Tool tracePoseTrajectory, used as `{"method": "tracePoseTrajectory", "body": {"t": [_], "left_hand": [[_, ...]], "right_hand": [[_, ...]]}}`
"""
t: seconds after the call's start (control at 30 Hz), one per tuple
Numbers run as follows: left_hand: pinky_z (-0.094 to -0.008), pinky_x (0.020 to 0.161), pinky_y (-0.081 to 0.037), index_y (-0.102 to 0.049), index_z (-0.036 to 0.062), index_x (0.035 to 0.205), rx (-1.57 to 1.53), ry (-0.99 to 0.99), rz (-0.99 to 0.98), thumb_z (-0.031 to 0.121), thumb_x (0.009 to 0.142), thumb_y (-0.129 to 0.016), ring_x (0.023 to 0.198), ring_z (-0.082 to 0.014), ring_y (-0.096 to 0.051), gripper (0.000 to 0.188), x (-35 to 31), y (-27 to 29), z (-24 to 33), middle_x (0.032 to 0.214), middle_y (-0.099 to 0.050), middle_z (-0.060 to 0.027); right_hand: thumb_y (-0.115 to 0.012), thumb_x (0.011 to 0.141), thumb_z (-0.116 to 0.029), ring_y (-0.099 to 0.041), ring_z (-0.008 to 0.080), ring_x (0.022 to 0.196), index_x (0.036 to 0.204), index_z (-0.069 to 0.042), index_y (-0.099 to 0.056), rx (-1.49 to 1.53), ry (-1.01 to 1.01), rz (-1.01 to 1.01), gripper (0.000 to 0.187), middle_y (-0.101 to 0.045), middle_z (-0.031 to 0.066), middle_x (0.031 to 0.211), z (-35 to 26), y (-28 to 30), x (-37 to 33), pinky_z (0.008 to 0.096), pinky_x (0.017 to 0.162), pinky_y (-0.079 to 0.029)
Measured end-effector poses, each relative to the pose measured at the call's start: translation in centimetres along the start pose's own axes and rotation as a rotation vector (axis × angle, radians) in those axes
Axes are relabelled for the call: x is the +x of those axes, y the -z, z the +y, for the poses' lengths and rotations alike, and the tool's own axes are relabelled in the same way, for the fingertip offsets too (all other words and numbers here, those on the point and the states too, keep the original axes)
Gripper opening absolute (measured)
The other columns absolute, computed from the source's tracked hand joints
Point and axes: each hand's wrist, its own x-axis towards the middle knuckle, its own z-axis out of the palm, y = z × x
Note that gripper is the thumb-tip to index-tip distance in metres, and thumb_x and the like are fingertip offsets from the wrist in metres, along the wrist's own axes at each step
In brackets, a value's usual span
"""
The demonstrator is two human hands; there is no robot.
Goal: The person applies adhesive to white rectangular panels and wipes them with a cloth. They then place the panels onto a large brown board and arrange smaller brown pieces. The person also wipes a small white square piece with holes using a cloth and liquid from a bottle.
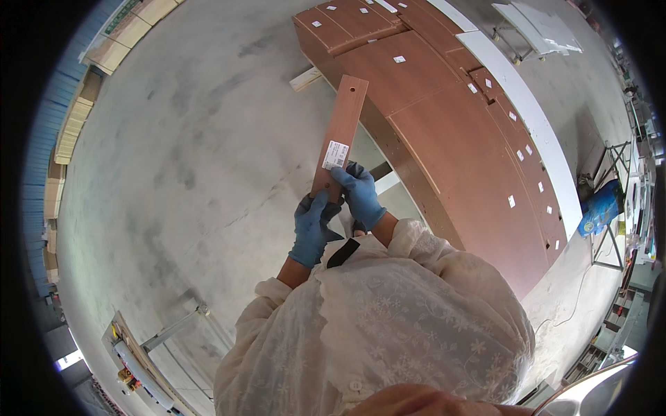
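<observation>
The blue-gloved left hand [310,225] and right hand [359,191] both grip the near end of a narrow brown board [343,118], held above the grey floor [201,139]. A white label [336,154] shows on its face, by the right hand. Large brown panels [444,125] lie to the right.

Floor [173,173]: grey, smooth-looking, dark smudges scattered across. Broad spread of brown boards [451,135] raised above it; pale beam [305,78] juts from beneath their upper left edge. Small white labels [512,201] dotted over the boards; long white strip [544,132] runs along their right side. Upper right, stand on casters [519,59] bearing white sheets [544,29]. Left margin, stacks of pale boards [75,125] on the floor.
</observation>
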Motion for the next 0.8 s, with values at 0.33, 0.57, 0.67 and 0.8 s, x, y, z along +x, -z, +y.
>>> {"method": "tracePoseTrajectory", "body": {"t": [0.33, 0.57, 0.67, 0.8], "left_hand": [[-0.0322, 0.082, -0.061, -0.065, -0.0028, 0.127, 0.212, -0.036, -0.130, 0.028, 0.100, -0.073, 0.092, -0.0218, -0.075, 0.042, 27.7, 3.9, 13.7, 0.108, -0.075, -0.0129], [-0.0307, 0.077, -0.064, -0.065, 0.0005, 0.127, 0.290, 0.095, -0.233, 0.030, 0.098, -0.075, 0.087, -0.0219, -0.076, 0.043, 48.0, 2.4, 21.2, 0.105, -0.075, -0.0114], [-0.0295, 0.074, -0.063, -0.065, 0.0006, 0.127, 0.344, 0.134, -0.230, 0.032, 0.096, -0.077, 0.087, -0.0217, -0.077, 0.045, 56.4, 0.3, 22.3, 0.106, -0.075, -0.0109], [-0.0311, 0.074, -0.063, -0.061, 0.0053, 0.128, 0.424, 0.205, -0.203, 0.032, 0.096, -0.077, 0.088, -0.0228, -0.077, 0.045, 66.4, -2.0, 21.3, 0.107, -0.075, -0.0116]], "right_hand": [[-0.063, 0.107, -0.032, -0.072, 0.0240, 0.111, 0.139, 0.003, -0.059, -0.259, -0.028, -0.010, 0.048, -0.072, 0.0132, 0.126, -1.6, -0.3, 22.2, 0.0371, 0.098, -0.056], [-0.070, 0.101, -0.030, -0.073, 0.0205, 0.098, 0.122, 0.003, -0.069, -0.585, -0.073, 0.331, 0.039, -0.075, 0.0108, 0.111, -1.3, 3.5, 30.0, 0.0326, 0.084, -0.056], [-0.070, 0.100, -0.027, -0.073, 0.0191, 0.092, 0.115, 0.003, -0.071, -0.342, -0.135, 0.385, 0.034, -0.075, 0.0091, 0.106, -1.4, 5.9, 31.9, 0.0330, 0.083, -0.057], [-0.069, 0.100, -0.026, -0.073, 0.0199, 0.091, 0.114, 0.004, -0.071, -0.327, -0.228, 0.516, 0.033, -0.076, 0.0105, 0.106, -1.8, 8.4, 36.5, 0.0338, 0.083, -0.059]]}}
